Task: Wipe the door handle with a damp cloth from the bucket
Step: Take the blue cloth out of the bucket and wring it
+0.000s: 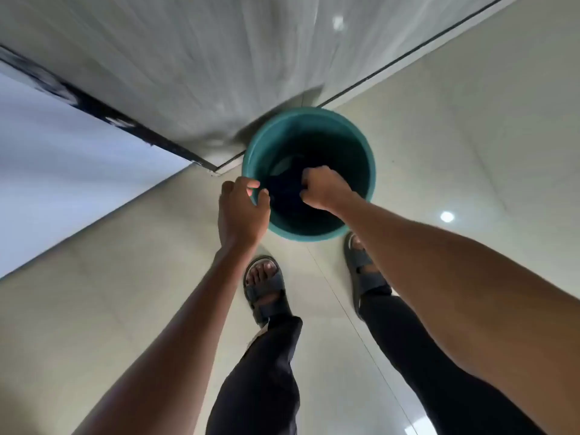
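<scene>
A teal plastic bucket (357,139) stands on the tiled floor against the bottom of a pale door. Inside it lies a dark blue cloth (287,196). My right hand (326,191) reaches over the near rim into the bucket, its fingers closed on the cloth. My left hand (243,211) grips the bucket's left rim, with the thumb inside and the fingers outside. The door handle is out of view.
The pale grey door (188,67) fills the top of the view, with a dark strip along its left edge and a white wall (62,171) beside it. My two sandalled feet (266,290) stand on glossy cream floor tiles (470,136) just short of the bucket.
</scene>
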